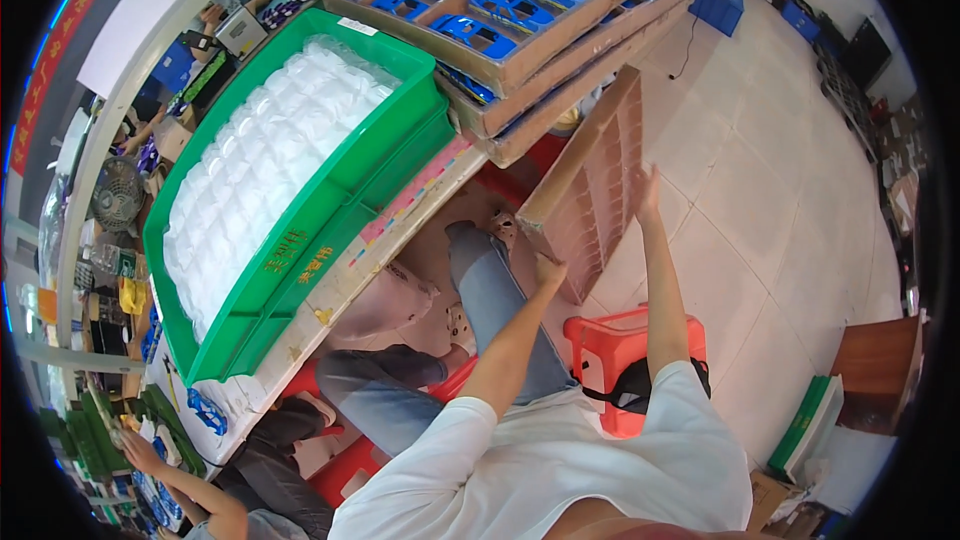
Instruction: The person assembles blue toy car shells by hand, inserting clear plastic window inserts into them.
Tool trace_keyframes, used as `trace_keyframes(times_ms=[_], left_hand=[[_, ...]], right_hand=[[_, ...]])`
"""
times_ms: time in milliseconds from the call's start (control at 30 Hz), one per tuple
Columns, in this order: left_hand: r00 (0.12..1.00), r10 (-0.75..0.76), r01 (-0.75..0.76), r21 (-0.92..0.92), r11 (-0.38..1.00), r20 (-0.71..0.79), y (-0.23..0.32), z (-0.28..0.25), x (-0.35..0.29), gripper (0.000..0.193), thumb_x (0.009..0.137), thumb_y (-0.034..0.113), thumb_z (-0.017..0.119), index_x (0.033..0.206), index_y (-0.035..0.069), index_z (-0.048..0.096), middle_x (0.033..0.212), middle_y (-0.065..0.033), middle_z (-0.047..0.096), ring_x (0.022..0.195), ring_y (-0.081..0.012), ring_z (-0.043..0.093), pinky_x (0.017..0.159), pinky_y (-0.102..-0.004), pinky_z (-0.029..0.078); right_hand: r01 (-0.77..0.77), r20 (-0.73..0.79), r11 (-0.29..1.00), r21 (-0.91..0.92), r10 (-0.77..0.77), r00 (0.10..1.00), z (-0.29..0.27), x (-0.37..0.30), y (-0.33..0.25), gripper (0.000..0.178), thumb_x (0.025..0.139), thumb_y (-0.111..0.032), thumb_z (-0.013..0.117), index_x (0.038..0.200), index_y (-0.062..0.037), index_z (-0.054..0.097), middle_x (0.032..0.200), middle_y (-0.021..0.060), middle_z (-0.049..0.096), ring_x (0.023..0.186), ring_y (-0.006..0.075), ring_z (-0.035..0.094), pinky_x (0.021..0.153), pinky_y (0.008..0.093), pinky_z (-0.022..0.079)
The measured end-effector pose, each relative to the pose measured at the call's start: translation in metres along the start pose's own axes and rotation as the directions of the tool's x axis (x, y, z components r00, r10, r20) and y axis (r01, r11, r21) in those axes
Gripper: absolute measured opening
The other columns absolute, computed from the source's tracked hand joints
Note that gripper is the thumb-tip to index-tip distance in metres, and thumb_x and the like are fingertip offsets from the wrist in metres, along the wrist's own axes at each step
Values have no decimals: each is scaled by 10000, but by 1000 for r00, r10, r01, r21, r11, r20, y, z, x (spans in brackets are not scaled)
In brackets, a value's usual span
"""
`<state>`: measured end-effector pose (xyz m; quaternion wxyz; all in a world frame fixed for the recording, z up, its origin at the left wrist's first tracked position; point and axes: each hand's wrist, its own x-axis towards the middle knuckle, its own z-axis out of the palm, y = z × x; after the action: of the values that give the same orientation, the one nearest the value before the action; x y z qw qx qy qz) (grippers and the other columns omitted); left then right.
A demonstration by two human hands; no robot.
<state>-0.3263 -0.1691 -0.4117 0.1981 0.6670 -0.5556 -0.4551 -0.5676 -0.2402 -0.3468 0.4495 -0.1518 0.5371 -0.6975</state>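
A brown divided tray stands tilted on its edge in front of my knees, its rows of compartments facing right and bare of parts. My left hand grips its near lower edge. Along the opposite edge, my right hand holds the tray with fingers pointing up; its fingertips are partly hard to make out. Just beyond the tray, a stack of similar brown trays rests on the table corner, the top one filled with blue plastic parts.
A green crate full of white wrapped pieces sits on the table. A red stool with a black bag stands beside me at right. Other people work at left; one person's hand shows. A blue bin is on the floor.
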Motion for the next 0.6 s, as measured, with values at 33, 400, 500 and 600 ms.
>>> trace_keyframes(times_ms=[33,400,500,600], left_hand=[[997,27,-21,-90,996,71,-4,-10,0,749,576,275,717,1083,-109,322,1013,-290,498,967,-390,497,807,-391,416],[969,240,-237,-62,970,52,32,-78,-21,675,645,197,671,1128,-83,293,1076,-247,440,1011,-330,459,860,-342,380],[836,527,-548,-301,780,-153,101,-156,-92,358,715,51,574,1019,-47,411,973,-166,460,944,-271,455,843,-338,371],[697,685,-627,-646,436,-214,167,-247,-163,201,789,146,497,928,3,478,909,-106,474,889,-200,471,787,-293,383]], right_hand=[[-54,53,994,-95,59,997,22,-13,-12,823,768,-649,248,1295,-17,241,1323,166,274,1249,257,201,1015,385,104],[438,-167,757,-484,-572,803,129,-104,-62,361,854,-219,384,1081,52,457,1105,145,470,1057,227,422,918,301,296],[717,29,619,-319,-750,661,170,-149,-135,282,856,-165,383,1039,21,491,1056,114,505,1034,179,440,894,281,317],[878,293,431,-208,-829,476,223,-170,-194,192,823,-93,459,978,6,517,978,87,533,925,150,486,810,259,366]])
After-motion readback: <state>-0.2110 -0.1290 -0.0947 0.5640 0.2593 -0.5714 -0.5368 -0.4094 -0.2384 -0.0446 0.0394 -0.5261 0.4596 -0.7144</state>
